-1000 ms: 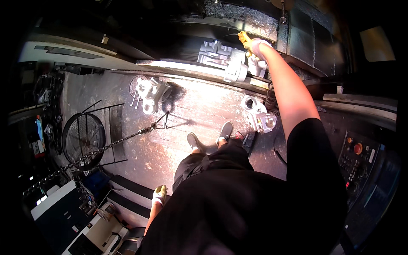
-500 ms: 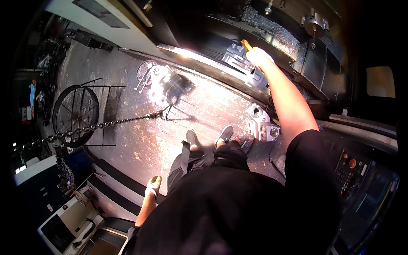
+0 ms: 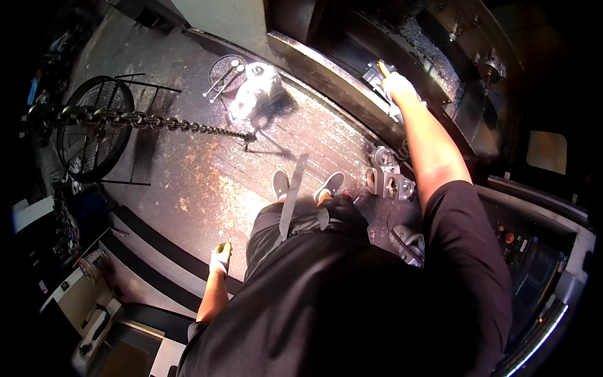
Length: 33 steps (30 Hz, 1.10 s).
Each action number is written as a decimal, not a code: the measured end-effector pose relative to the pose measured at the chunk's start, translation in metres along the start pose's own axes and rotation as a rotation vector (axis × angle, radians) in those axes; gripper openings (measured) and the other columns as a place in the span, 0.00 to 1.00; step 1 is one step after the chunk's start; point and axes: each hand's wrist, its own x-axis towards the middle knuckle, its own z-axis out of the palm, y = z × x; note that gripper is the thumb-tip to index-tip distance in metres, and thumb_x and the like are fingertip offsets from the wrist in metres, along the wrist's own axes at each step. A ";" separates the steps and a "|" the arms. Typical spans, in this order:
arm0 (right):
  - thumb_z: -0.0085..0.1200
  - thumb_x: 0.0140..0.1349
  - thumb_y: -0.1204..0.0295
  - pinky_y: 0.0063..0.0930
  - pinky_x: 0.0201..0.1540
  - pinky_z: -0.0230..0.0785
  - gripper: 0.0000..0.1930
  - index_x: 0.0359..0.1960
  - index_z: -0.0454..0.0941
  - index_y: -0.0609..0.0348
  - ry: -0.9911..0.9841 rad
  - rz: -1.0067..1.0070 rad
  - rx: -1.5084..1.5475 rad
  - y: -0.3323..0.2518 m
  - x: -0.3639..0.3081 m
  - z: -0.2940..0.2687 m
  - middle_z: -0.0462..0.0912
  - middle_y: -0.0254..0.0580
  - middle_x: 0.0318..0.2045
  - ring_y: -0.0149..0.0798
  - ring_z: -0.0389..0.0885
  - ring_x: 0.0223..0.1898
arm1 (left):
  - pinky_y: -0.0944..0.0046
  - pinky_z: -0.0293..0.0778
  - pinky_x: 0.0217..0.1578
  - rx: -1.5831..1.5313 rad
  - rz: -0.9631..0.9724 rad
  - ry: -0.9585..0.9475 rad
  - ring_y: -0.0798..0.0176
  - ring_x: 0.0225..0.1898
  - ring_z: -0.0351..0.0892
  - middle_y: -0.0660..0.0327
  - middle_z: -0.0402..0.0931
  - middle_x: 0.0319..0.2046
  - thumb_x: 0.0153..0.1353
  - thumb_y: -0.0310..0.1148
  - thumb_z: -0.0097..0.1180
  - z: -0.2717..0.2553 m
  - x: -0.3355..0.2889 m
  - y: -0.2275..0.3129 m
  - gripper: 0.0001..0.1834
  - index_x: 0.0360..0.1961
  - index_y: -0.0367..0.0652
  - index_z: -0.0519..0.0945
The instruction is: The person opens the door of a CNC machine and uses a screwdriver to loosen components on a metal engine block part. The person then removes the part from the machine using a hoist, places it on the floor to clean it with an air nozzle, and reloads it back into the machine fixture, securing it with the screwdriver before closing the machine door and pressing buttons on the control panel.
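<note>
My right hand [image 3: 398, 85], in a white glove with yellow at its front, reaches out to a grey metal part [image 3: 372, 74] on the ledge of the machine [image 3: 339, 70]. The hand is at this part and hides much of it. Whether the yellow piece at its front is a glove finger or something held, I cannot tell. Low on my left side hangs my left hand [image 3: 220, 256], gloved in white and yellow. Its fingers are curled in, and nothing shows in them. A dark strap [image 3: 294, 195] dangles from my waist.
A chain [image 3: 157, 121] stretches across the left, near a large round fan [image 3: 94, 129]. One bright metal casting [image 3: 259, 88] is on the floor ahead; more castings [image 3: 388, 174] lie by the machine's foot at right. A control panel [image 3: 515, 245] stands on my right.
My view has shifted, so the floor casting and fan sit higher in the picture. The right arm stays stretched toward the machine, and the strap has swung forward. My left hand still hangs low.
</note>
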 end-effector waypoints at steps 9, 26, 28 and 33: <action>0.41 0.71 0.61 0.49 0.55 0.74 0.29 0.73 0.54 0.47 0.248 -0.241 -0.022 0.058 -0.084 0.099 0.80 0.57 0.55 0.58 0.83 0.50 | 0.62 0.75 0.41 -0.020 -0.021 -0.047 0.64 0.35 0.78 0.61 0.83 0.36 0.66 0.46 0.60 -0.016 0.044 0.031 0.20 0.46 0.37 0.82; 0.49 0.69 0.53 0.49 0.49 0.75 0.20 0.55 0.75 0.52 0.196 0.063 0.507 0.167 -0.154 0.187 0.85 0.56 0.44 0.59 0.83 0.47 | 0.63 0.75 0.39 0.289 0.180 -0.086 0.66 0.34 0.78 0.61 0.83 0.35 0.69 0.45 0.58 0.000 0.062 0.171 0.18 0.44 0.37 0.82; 0.50 0.69 0.54 0.49 0.48 0.75 0.20 0.55 0.75 0.53 0.118 0.103 0.829 0.179 -0.162 0.193 0.85 0.56 0.44 0.59 0.83 0.45 | 0.63 0.75 0.39 0.309 0.175 -0.117 0.65 0.34 0.79 0.61 0.83 0.35 0.69 0.45 0.57 0.013 0.057 0.179 0.19 0.45 0.37 0.81; 0.55 0.66 0.55 0.47 0.53 0.73 0.23 0.59 0.74 0.51 0.097 0.040 0.811 0.223 -0.194 0.233 0.82 0.58 0.48 0.61 0.80 0.49 | 0.62 0.76 0.40 0.433 0.244 -0.217 0.64 0.35 0.80 0.60 0.84 0.37 0.69 0.44 0.56 0.045 0.054 0.197 0.19 0.47 0.36 0.81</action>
